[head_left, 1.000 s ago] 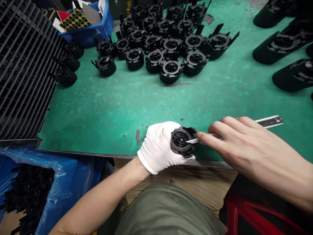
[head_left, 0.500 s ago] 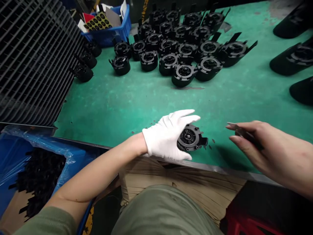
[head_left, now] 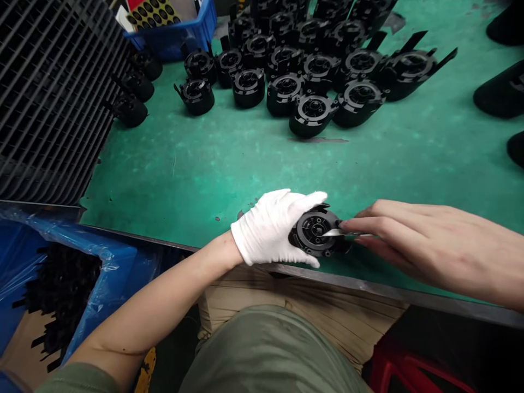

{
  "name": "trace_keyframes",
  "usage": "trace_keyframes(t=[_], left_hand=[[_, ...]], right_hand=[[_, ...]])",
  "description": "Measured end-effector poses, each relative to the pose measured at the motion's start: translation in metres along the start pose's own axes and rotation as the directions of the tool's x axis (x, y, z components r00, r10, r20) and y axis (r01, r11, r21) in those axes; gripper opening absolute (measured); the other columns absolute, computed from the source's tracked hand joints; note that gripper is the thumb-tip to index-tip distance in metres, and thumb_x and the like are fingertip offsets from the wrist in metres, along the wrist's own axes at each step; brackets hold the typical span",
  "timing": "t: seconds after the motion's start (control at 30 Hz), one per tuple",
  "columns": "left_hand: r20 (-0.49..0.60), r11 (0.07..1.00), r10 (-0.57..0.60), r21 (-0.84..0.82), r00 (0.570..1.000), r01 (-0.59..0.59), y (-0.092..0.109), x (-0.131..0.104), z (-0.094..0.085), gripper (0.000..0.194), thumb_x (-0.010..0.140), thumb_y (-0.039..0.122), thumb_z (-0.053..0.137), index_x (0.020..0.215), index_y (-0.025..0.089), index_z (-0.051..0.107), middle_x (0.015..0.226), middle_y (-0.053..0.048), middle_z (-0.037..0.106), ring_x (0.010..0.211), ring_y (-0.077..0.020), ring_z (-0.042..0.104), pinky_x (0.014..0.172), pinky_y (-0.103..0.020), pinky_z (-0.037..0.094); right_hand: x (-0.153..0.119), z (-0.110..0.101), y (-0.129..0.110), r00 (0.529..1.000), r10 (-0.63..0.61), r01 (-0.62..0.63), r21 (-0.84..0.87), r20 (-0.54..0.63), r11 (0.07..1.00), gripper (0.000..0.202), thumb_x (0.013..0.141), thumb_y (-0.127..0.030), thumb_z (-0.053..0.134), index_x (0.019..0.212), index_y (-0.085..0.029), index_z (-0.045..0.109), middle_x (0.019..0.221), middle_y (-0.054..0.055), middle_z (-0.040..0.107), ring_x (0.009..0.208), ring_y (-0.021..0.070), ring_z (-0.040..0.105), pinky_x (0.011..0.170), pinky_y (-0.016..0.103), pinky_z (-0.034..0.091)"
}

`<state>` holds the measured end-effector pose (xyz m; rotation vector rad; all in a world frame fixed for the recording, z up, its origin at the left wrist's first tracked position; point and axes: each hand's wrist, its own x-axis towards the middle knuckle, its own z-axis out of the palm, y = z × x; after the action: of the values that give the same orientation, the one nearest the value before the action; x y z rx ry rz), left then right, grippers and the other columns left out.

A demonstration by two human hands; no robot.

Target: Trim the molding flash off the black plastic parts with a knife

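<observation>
My left hand [head_left: 278,229], in a white glove, curls around the left side of a round black plastic part [head_left: 305,229] at the table's front edge. Thumb and fingers lie along its rim; its ringed face points up. My right hand [head_left: 393,234] is bare and closed on a small knife, its handle mostly hidden by the fingers. The pointed silver blade [head_left: 333,232] reaches over the right half of the part's face, near its centre. Whether the tip touches the plastic I cannot tell.
Several similar black parts [head_left: 248,87] stand across the back of the green table [head_left: 196,169]. Behind them sits a blue bin [head_left: 176,41]. A black rack [head_left: 49,103] rises at left, above a plastic-lined blue crate [head_left: 123,262] of black pieces. A red stool [head_left: 409,371] is at lower right.
My right hand has moved left, bringing the knife blade over the black part. My left hand has closed more snugly around the part. The view has shifted slightly.
</observation>
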<state>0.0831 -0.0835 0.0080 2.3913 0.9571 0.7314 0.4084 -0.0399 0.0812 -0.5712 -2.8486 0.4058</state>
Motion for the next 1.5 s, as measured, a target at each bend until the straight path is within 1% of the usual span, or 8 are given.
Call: trace_keyframes(t=[0.13, 0.2, 0.37, 0.5, 0.8, 0.97, 1.23, 1.5], left_hand=[[0.020, 1.000, -0.014, 0.005, 1.000, 0.013, -0.001, 0.001, 0.002, 0.121, 0.092, 0.081, 0.094, 0.183, 0.019, 0.042, 0.158, -0.023, 0.079, 0.144, -0.0434, 0.079, 0.136, -0.062, 0.055], [0.012, 1.000, -0.003, 0.002, 1.000, 0.003, -0.001, 0.001, 0.000, 0.119, 0.094, 0.082, 0.091, 0.182, 0.018, 0.042, 0.157, -0.023, 0.080, 0.144, -0.0429, 0.080, 0.135, -0.062, 0.055], [-0.015, 0.999, 0.030, 0.011, 0.999, -0.030, 0.000, 0.001, -0.001, 0.116, 0.099, 0.082, 0.087, 0.179, 0.010, 0.044, 0.153, -0.026, 0.080, 0.141, -0.0419, 0.080, 0.134, -0.057, 0.055], [0.034, 0.999, -0.017, 0.034, 0.999, 0.015, 0.000, 0.002, -0.001, 0.116, 0.098, 0.085, 0.085, 0.180, 0.014, 0.045, 0.154, -0.023, 0.080, 0.143, -0.0425, 0.080, 0.135, -0.058, 0.054], [0.025, 1.000, -0.006, 0.021, 1.000, 0.006, 0.001, 0.003, -0.002, 0.117, 0.095, 0.086, 0.089, 0.179, 0.015, 0.048, 0.157, -0.024, 0.078, 0.144, -0.0425, 0.079, 0.135, -0.058, 0.055], [0.044, 0.999, -0.029, 0.041, 0.999, 0.027, 0.001, 0.003, -0.002, 0.119, 0.091, 0.086, 0.092, 0.176, 0.015, 0.050, 0.159, -0.023, 0.078, 0.146, -0.0430, 0.079, 0.136, -0.059, 0.054], [0.042, 0.995, -0.086, 0.059, 0.995, 0.083, 0.006, 0.002, 0.000, 0.113, 0.092, 0.081, 0.090, 0.175, 0.017, 0.051, 0.163, -0.021, 0.077, 0.149, -0.0429, 0.077, 0.141, -0.061, 0.049], [0.017, 0.996, -0.074, 0.047, 0.997, 0.073, 0.004, 0.000, 0.003, 0.114, 0.091, 0.081, 0.089, 0.176, 0.014, 0.050, 0.163, -0.021, 0.077, 0.148, -0.0411, 0.078, 0.143, -0.061, 0.046]], right_hand=[[0.007, -0.001, 0.005, 0.993, -0.110, 0.105, -0.096, -0.047, 0.990, 0.053, 0.119, -0.010, 0.041, 0.152, -0.035, 0.073, 0.120, 0.005, 0.083, 0.096, 0.0185, 0.073, 0.083, 0.037, 0.058], [0.012, -0.004, 0.004, 0.989, -0.135, 0.126, -0.132, -0.063, 0.983, 0.052, 0.119, -0.007, 0.043, 0.149, -0.033, 0.075, 0.125, 0.006, 0.085, 0.097, 0.0194, 0.072, 0.083, 0.038, 0.056], [0.021, -0.007, -0.005, 0.991, -0.122, 0.114, -0.136, -0.057, 0.984, 0.046, 0.119, -0.006, 0.044, 0.140, -0.027, 0.081, 0.127, 0.007, 0.086, 0.099, 0.0223, 0.073, 0.083, 0.039, 0.054], [0.017, -0.002, -0.004, 0.999, -0.038, 0.037, -0.082, -0.017, 0.996, 0.053, 0.120, -0.010, 0.040, 0.137, -0.031, 0.085, 0.129, 0.006, 0.087, 0.099, 0.0246, 0.074, 0.084, 0.043, 0.054], [0.003, 0.003, 0.006, 0.992, -0.072, 0.080, -0.082, 0.100, 0.993, 0.056, 0.120, -0.012, 0.039, 0.154, -0.034, 0.077, 0.146, 0.006, 0.084, 0.116, 0.0272, 0.076, 0.091, 0.047, 0.053], [0.003, 0.003, 0.005, 0.998, -0.049, 0.050, -0.047, 0.028, 0.998, 0.057, 0.121, -0.014, 0.039, 0.157, -0.039, 0.075, 0.141, 0.004, 0.086, 0.117, 0.0278, 0.077, 0.090, 0.049, 0.051], [0.010, -0.006, 0.002, 0.964, -0.260, 0.265, -0.251, 0.053, 0.931, 0.046, 0.115, -0.002, 0.050, 0.155, -0.016, 0.068, 0.139, 0.012, 0.084, 0.120, 0.0239, 0.070, 0.091, 0.043, 0.053], [0.001, 0.000, -0.003, 0.984, -0.177, 0.171, -0.157, -0.023, 0.973, 0.052, 0.127, -0.023, 0.036, 0.164, -0.031, 0.072, 0.133, 0.008, 0.087, 0.110, 0.0217, 0.073, 0.088, 0.045, 0.053]])
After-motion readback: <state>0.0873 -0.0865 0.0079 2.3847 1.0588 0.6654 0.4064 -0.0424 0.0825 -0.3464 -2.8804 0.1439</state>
